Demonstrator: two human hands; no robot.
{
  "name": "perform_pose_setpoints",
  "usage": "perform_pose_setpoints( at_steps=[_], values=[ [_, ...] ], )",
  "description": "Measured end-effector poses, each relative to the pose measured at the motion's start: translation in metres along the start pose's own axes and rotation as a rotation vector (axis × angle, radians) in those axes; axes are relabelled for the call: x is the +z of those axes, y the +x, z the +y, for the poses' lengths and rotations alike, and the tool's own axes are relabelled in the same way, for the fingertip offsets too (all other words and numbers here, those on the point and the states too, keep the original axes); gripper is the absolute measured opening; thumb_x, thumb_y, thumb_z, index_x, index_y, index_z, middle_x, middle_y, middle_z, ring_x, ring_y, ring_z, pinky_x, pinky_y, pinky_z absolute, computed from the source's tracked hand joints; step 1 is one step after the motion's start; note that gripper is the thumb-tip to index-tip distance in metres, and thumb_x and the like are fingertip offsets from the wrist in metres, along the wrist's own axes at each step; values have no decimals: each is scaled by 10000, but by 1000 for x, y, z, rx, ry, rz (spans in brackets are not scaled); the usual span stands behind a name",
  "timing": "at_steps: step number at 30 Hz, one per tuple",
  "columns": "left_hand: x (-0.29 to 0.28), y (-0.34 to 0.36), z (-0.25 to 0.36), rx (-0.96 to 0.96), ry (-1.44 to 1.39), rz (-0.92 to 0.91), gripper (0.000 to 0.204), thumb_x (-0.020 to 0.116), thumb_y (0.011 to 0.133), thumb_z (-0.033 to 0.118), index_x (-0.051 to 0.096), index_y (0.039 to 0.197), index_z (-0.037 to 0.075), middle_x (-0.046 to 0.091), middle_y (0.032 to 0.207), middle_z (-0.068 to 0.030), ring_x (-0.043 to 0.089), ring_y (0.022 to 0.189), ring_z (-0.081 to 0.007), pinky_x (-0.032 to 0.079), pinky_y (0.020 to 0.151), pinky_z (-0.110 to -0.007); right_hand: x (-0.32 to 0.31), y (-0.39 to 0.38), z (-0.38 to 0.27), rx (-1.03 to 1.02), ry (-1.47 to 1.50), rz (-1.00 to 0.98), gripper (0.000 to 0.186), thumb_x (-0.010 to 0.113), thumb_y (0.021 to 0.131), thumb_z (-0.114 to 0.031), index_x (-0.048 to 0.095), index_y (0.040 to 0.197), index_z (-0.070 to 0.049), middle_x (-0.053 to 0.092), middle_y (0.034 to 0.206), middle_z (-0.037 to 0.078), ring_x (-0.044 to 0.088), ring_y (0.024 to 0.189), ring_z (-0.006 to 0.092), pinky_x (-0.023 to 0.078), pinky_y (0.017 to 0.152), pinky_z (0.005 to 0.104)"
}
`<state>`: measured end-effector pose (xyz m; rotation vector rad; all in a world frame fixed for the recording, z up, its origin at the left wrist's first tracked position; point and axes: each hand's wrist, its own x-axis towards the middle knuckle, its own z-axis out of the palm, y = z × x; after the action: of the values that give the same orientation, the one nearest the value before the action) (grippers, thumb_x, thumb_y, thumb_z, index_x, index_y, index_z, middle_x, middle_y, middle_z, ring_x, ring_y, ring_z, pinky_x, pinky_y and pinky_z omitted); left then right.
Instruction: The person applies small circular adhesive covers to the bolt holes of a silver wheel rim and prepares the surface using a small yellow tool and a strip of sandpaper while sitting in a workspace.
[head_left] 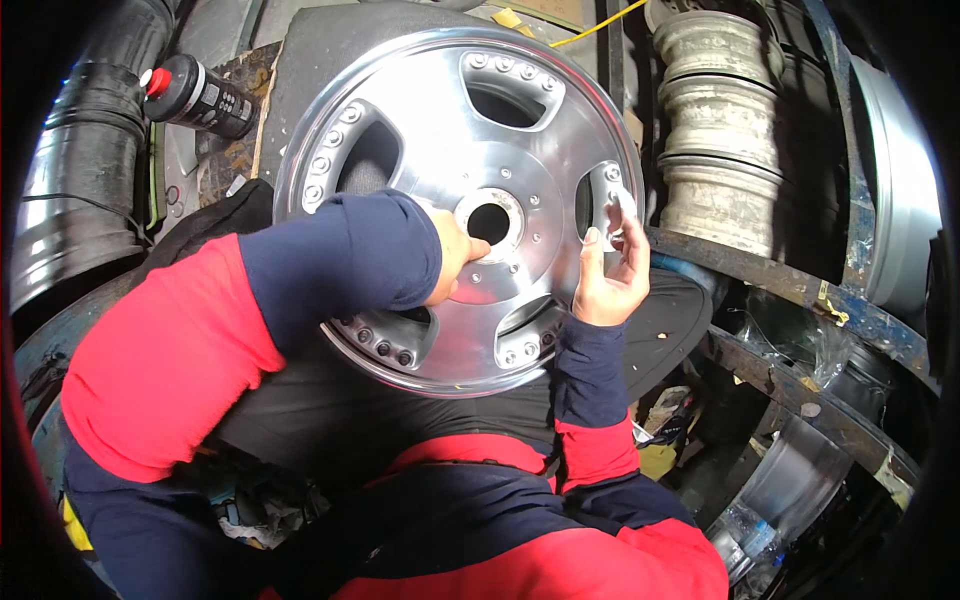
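Note:
A large silver wheel rim (440, 110) lies tilted on a black cover before me, with spoke openings and bolts around its outer part. My left hand (448, 258) reaches over its face. One finger is stretched to the edge of the centre hole, the others curl under and are partly hidden. At the right-hand opening, my right hand (615, 275) has thumb and fingers bent around a small whitish scrap (608, 222), possibly cloth; its material is hard to make out.
A dark bottle (203, 97) with a red and white cap leans at the far left. Worn wheel barrels (718, 130) stack at the right, behind a scuffed metal frame (800, 290). More shiny barrels (80, 190) stand left. A clear plastic bottle (745, 530) lies low at right.

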<state>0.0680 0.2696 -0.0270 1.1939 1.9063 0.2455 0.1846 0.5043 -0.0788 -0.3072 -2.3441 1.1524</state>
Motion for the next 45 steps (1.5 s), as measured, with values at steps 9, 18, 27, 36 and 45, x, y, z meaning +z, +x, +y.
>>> perform_pose_setpoints(
  at_steps=[9,18,27,36,45],
  values=[
    [8,-8,1,0,220,43,580,621,918,347,501,1477,252,724,932,-196,720,884,-345,574,778,-456,16,-7,-12,-119,44,-138,141,687,892,-49,660,1023,-4,641,1210,150,642,1030,210,504,902,342],
    [-9,-8,11,-224,335,33,744,621,937,413,299,1581,225,731,832,-170,728,764,-334,551,747,-446,20,-9,-33,132,24,-333,114,634,898,-10,584,1000,-6,667,879,143,693,775,207,540,670,342],
    [3,11,-1,-171,222,221,724,587,963,435,273,1580,224,733,795,-165,717,696,-353,554,630,-467,16,-11,-33,154,39,-306,209,734,850,-29,706,1058,-29,671,917,88,636,732,140,521,661,275],
    [-5,14,0,60,101,51,448,603,947,404,623,1351,212,729,937,-202,713,830,-383,566,789,-476,29,-8,-29,-124,-140,-298,264,724,880,-109,708,1142,-80,711,895,124,686,694,276,551,636,372],
    [-14,-8,-3,-63,141,40,537,602,951,390,543,1426,146,732,1018,-183,714,922,-353,551,851,-456,40,-2,-41,-176,-474,-386,177,710,846,-129,693,1022,-115,650,777,96,647,672,315,516,609,423]
  ],
)
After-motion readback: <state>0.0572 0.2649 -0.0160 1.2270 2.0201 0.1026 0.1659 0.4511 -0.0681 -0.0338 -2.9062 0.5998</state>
